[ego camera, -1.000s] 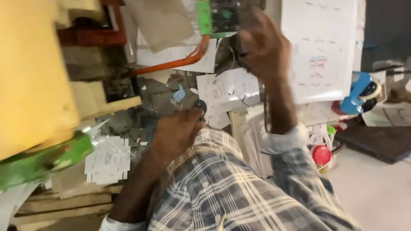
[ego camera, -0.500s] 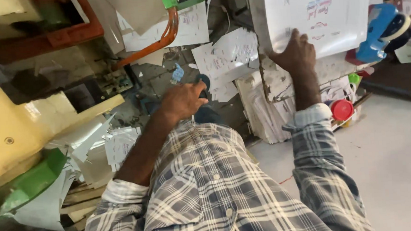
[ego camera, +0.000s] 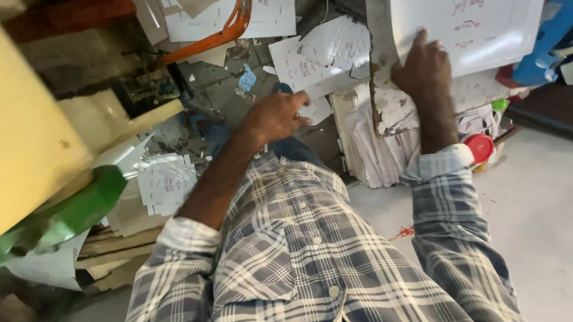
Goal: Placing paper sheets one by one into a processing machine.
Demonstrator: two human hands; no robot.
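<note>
Hands on two white sheets

Worn white table bore a large printed white sheet, pale floor carried stacked paper, red-lidded jar, scattered die-cut sheets

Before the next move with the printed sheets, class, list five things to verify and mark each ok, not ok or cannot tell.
1. Right hand rests on the large white sheet: ok.
2. Left hand touches the loose printed sheets: ok.
3. Large white sheet lies flat: not ok, near corner lifts.
4. Left hand grips a sheet: cannot tell.
5. Floor by the paper stack free of scraps: not ok.
</note>
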